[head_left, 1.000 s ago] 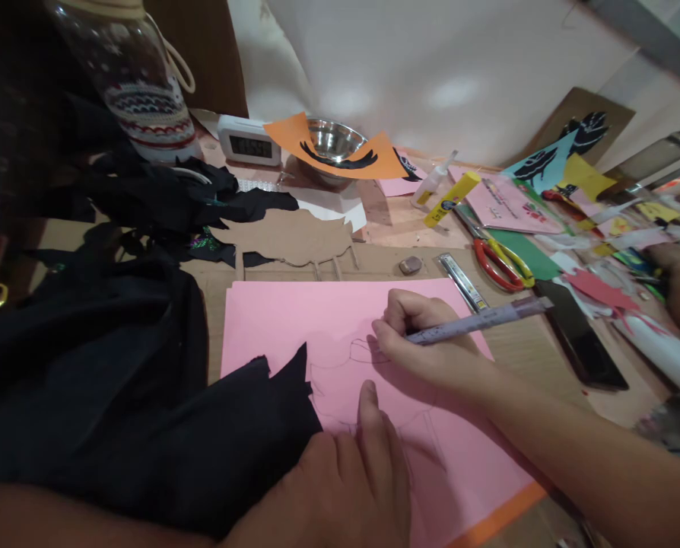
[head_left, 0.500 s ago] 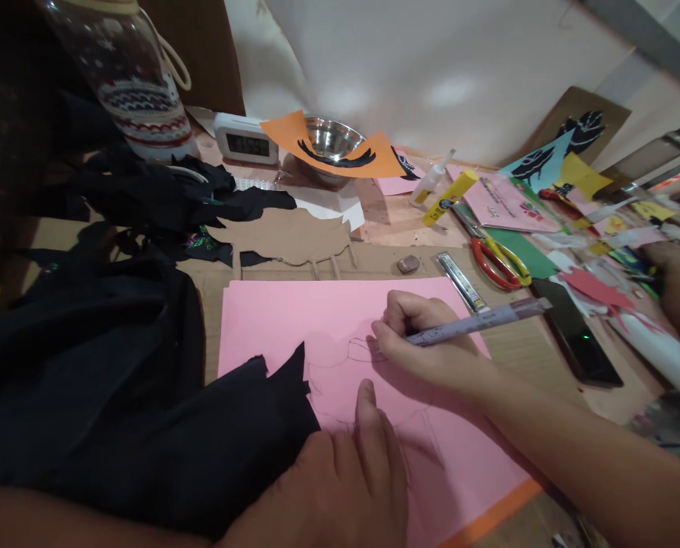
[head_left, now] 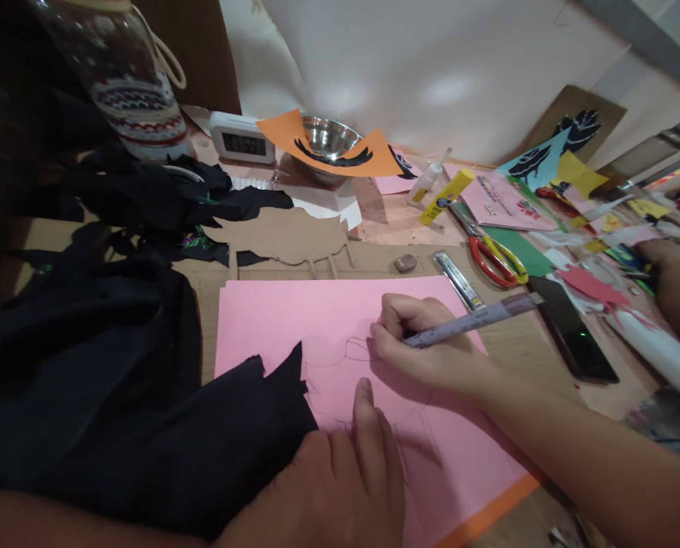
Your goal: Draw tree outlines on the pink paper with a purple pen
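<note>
Pink paper (head_left: 271,312) lies in front of me with thin drawn outlines on it. In my right hand (head_left: 425,342) is a greyish-lilac pencil (head_left: 471,321), pinched near its lower end; its tip is hidden behind my fingers, beside a small drawn shape. My left hand (head_left: 340,472) rests flat on the lower part of the sheet, its index finger stretched out. Black cloth (head_left: 249,418) with a jagged edge overlaps the paper's left side, next to my left hand. Behind the sheet lies a brown cardboard cut-out (head_left: 283,232) with thin legs.
An eraser (head_left: 405,263), a blade-refill case (head_left: 459,280), red-and-yellow scissors (head_left: 497,262) and a phone (head_left: 573,331) lie to the right. Farther back are a glue stick (head_left: 447,196), a metal bowl (head_left: 334,138), a digital clock (head_left: 243,138) and a bottle (head_left: 138,99). Another person's hand (head_left: 676,281) is at the far right.
My right hand and the pencil have shifted very slightly left over the drawing. The whole view has drifted a little; my left hand stays on the paper.
</note>
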Demonstrator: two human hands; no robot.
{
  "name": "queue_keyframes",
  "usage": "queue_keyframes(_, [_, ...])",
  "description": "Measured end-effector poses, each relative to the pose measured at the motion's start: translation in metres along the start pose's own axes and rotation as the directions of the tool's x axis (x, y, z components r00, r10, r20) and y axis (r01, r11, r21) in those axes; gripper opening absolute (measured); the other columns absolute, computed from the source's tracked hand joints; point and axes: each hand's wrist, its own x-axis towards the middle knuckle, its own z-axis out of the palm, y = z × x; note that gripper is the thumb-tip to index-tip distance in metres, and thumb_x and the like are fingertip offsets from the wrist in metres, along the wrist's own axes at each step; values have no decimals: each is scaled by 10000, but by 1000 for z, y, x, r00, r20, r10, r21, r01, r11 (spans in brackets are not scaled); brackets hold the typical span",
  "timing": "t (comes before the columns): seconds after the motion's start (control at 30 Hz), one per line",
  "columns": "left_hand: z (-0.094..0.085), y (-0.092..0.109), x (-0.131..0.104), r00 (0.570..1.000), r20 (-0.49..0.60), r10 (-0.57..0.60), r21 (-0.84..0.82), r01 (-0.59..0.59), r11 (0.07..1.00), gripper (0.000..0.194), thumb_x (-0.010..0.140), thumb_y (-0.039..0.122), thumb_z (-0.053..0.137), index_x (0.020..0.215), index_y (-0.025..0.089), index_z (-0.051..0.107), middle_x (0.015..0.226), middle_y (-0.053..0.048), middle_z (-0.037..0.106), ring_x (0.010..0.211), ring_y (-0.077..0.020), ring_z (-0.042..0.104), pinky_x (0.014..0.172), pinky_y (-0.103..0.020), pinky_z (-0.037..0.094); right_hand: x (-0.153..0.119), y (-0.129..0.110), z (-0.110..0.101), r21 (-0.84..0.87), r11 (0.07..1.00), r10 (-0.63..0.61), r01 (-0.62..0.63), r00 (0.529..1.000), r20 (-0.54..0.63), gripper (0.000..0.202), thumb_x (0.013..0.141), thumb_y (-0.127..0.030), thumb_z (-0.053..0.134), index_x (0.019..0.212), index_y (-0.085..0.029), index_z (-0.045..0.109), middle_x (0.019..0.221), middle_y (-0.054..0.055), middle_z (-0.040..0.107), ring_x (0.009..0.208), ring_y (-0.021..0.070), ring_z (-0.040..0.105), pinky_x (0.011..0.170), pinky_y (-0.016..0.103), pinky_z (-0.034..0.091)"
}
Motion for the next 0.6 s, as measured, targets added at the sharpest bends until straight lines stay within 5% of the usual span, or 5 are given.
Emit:
queue_keyframes(0.3, [-2,2,1,1000,-12,-11,48,11,999,326,997,170,649,1288,60,747,1107,-164,865,541,-115,606,474,-269,433,3,0,0,225,968,108,-110,994,22,363,832,-212,658,638,-281,359,546,-84,398,500,111,378,479,262,320])
queue_keyframes(0.47, [-6,1,6,999,-10,-39,53,40,998,307,1018,166,661,1284,42,750,1185,-231,842,484,-97,578,446,-260,411,-3,-10,-27,276,956,141,-96,979,-149,320,855,-332,811,692,-267,542,613,-38,539,569,157,525,540,291,456])
queue_keyframes(0.6, [-1,3,5,1000,-23,-20,47,22,999,320,1019,208,695,1281,35,755,1209,-271,825,486,-99,576,445,-256,398,-24,-9,-42,287,951,144,-111,985,-97,221,809,-389,872,788,-263,691,720,20,664,601,183,583,527,306,487])
